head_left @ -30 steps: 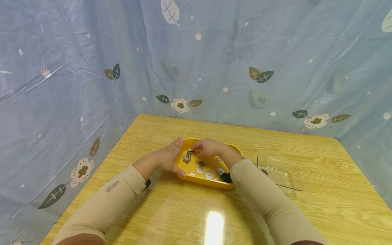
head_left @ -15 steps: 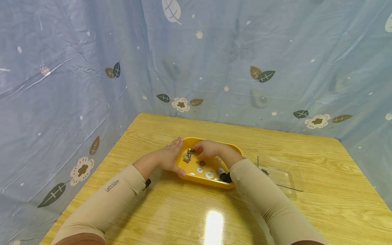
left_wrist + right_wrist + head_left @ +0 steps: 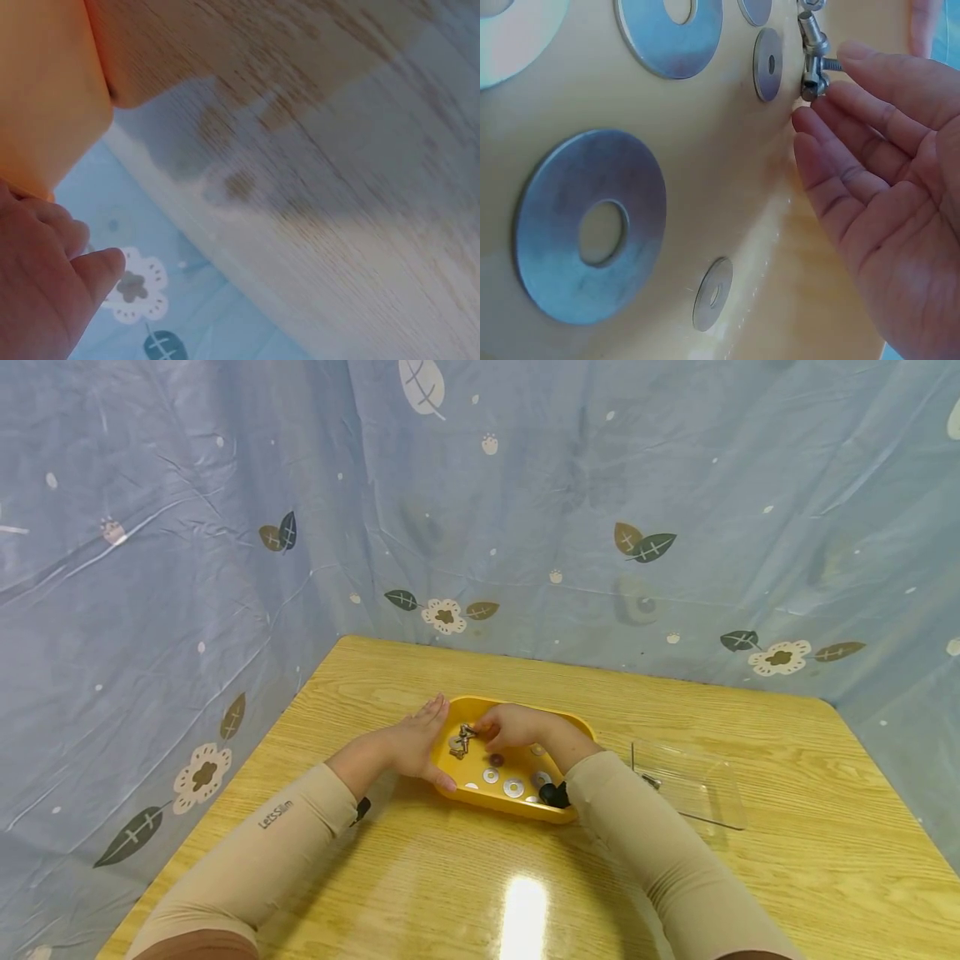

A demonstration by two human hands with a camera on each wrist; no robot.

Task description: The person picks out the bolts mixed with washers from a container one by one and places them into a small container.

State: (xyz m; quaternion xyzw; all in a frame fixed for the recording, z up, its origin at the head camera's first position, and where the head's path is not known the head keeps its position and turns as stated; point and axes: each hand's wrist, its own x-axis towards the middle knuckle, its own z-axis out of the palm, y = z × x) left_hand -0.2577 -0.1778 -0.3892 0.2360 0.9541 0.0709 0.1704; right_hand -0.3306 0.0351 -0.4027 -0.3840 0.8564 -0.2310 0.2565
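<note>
A yellow tray [image 3: 487,806] stands on the table, with a small cluster of metal bolts [image 3: 462,742] near its left end. My left hand [image 3: 411,745] rests against that end, fingers straight and thumb spread along the near rim; in the left wrist view its thumb lies by the tray wall. My right hand [image 3: 517,725] reaches inside over the far rim. In the right wrist view, its thumb and forefinger pinch the threaded end of one bolt [image 3: 829,64], which still lies among the others. Flat washers [image 3: 592,225] of different sizes are spread over the tray floor.
A transparent box [image 3: 697,785] with small metal pieces in it stands right of the tray. Black wrist gear [image 3: 553,795] shows below my right wrist. Patterned blue cloth [image 3: 525,527] hangs behind and left of the wooden table [image 3: 420,877].
My right fingers have shifted very slightly at the bolts. The left hand keeps its place on the tray, and the head view has tilted a little.
</note>
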